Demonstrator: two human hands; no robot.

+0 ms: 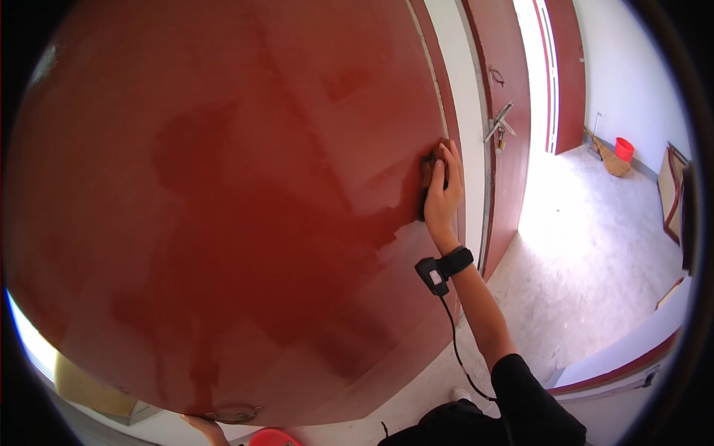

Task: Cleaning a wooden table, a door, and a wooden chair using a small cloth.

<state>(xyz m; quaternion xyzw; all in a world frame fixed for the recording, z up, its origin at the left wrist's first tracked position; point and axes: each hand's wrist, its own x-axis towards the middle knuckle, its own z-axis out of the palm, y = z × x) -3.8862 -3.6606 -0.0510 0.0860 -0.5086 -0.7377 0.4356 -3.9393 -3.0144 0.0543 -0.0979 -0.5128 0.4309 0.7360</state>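
Observation:
A large dark-red painted door (268,234) fills the view, glossy, with darker wet-looking patches and reflections. My right hand (444,181) presses a brown sponge or cloth (442,153) against the door near its right edge; the hand partly covers it, so its kind is unclear. That wrist wears a black strap with a small black device (432,276) and a cable. At the door's bottom edge in the picture, my left hand (199,425) touches the edge beside a round metal handle (234,413). Its fingers are mostly hidden by the door.
A red basin (273,437) sits below the door. To the right stands another red door (505,139) with a metal bolt and padlock (501,145). Farther back are a broom (613,163), a red bucket (624,149) and framed boards (671,192) against the wall.

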